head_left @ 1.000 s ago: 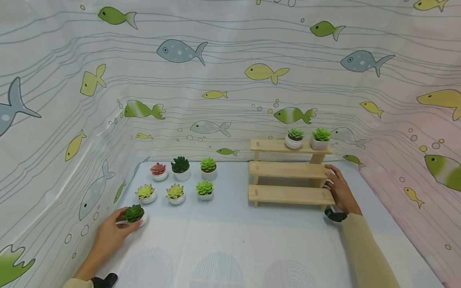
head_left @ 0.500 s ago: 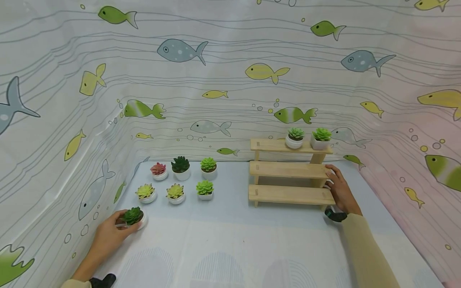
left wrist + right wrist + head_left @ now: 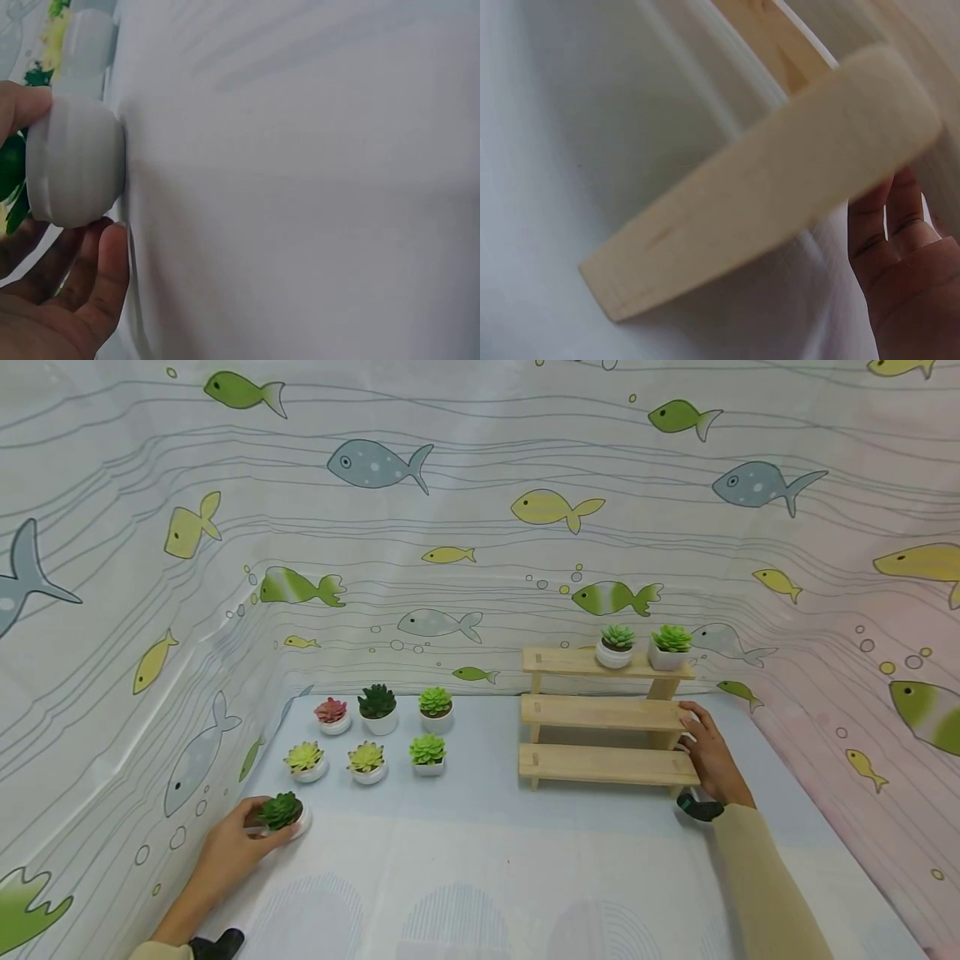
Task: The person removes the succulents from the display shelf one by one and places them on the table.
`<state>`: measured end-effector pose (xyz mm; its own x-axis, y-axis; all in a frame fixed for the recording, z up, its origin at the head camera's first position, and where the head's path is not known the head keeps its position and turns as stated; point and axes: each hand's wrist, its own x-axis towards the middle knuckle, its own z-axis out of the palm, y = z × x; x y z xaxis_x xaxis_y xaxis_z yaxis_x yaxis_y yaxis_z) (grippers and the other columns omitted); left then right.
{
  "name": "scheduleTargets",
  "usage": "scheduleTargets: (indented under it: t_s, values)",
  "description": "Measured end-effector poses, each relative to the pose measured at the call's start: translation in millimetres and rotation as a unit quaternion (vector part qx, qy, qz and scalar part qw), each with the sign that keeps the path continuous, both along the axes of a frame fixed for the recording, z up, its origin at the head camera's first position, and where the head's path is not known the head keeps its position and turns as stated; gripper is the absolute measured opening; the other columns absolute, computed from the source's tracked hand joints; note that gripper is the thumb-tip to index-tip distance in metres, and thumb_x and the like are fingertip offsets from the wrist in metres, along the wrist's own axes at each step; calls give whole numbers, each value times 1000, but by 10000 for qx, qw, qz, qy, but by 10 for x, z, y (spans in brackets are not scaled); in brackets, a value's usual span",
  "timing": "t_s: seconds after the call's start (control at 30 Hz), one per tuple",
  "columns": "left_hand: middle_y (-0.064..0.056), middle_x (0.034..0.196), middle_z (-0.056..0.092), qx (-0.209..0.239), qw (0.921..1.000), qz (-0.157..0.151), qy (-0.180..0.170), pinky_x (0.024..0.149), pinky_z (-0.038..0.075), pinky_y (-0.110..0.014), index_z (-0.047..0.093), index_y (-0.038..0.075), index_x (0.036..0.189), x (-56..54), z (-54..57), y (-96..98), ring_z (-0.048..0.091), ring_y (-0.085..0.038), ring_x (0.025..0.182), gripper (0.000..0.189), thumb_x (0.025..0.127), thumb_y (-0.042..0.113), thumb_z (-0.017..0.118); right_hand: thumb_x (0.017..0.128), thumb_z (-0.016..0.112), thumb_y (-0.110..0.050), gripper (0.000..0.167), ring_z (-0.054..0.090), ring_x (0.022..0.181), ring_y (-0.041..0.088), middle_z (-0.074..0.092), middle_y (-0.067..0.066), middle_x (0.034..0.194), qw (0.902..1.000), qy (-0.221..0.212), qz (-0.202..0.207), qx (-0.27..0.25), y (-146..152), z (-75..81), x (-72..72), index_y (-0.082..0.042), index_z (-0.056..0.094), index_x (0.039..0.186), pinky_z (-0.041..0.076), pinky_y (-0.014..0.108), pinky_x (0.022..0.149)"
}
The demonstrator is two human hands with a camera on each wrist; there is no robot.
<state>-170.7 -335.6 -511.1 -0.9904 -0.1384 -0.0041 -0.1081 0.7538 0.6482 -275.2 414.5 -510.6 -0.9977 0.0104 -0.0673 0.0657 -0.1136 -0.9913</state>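
My left hand [image 3: 237, 850] grips a dark green potted succulent [image 3: 282, 811] at the left of the table. In the left wrist view its white pot [image 3: 75, 161] sits between thumb and fingers, its base right at the tabletop. My right hand [image 3: 711, 760] holds the right end of a three-tier wooden plant stand [image 3: 603, 714], fingers at the end of the middle board. The right wrist view shows a board [image 3: 757, 195] of the stand close up, with the fingers partly hidden behind it. Two succulents stand on the top tier: a bluish-green one [image 3: 616, 647] and a bright green one [image 3: 670, 647].
Behind the left hand stand several potted succulents in two rows: red [image 3: 332, 715], dark green [image 3: 378, 708], light green [image 3: 436, 709] at the back; yellow-green [image 3: 305, 761], another yellow-green [image 3: 367, 762] and bright green [image 3: 428, 754] in front. A fish-print curtain [image 3: 450, 585] encloses the pale table [image 3: 480, 868].
The left hand and the dark green succulent in it have barely shifted. The right hand stays at the stand, and the other plants keep their places.
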Motion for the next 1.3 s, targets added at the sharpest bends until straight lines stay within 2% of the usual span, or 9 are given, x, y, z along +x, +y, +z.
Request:
scheduleTargets:
  t_s: [0.17,0.3,0.4,0.57,0.8,0.87,1.13,1.3]
  values:
    - [-32,129,58,0,9999,-113,-36,78,53,-31,45,-9,141,-3,16,1,61,-40,111,93,83,53,84,109,49,-42,42,29,138,33,13,12,160,10000,19,25,20,1,27,11,-40,36,149,51,24,85]
    - [-31,129,57,-125,9996,-222,113,77,50,-35,45,-6,144,-29,54,10,59,-40,111,94,82,53,85,110,48,-42,43,27,140,34,11,12,161,9999,62,86,58,5,42,17,-39,34,151,51,24,85]
    - [-28,129,58,-166,9989,-311,299,77,51,-34,46,-4,144,-66,117,17,56,-40,115,90,84,53,83,110,48,-42,44,26,141,35,10,13,161,9999,75,94,85,10,48,22,-39,34,151,50,24,85]
    - [-29,134,56,-94,9978,-462,468,84,48,-42,47,-3,145,-138,275,47,51,-42,121,84,89,51,78,110,49,-42,43,31,137,31,13,12,160,10000,90,34,-2,35,15,7,-39,35,150,50,24,85]
    - [-25,134,59,-102,9920,-647,1082,84,46,-34,55,0,141,-287,467,147,52,-40,121,68,94,45,75,111,47,-40,42,40,126,22,17,10,158,9998,199,-44,80,96,-118,-78,-40,35,151,50,25,84]
    - [-24,134,59,-123,9901,-697,1208,85,46,-35,56,0,139,-335,520,199,52,-40,121,66,95,45,75,111,47,-40,43,40,125,22,18,10,157,9998,191,-65,49,108,-145,-94,-40,35,152,50,26,84]
    - [-22,137,57,29,9880,-858,1282,91,46,-51,56,3,139,-516,730,445,50,-40,124,62,96,44,74,109,51,-42,44,45,119,17,21,8,156,9998,-36,-184,-49,100,-178,-113,-41,36,150,50,27,85]
    - [-18,136,59,-21,9834,-1145,1408,93,47,-53,58,5,138,-648,821,606,51,-37,125,62,96,47,73,108,52,-44,43,43,122,20,21,9,157,9997,-96,-228,-87,79,-177,-120,-43,37,149,51,28,83]
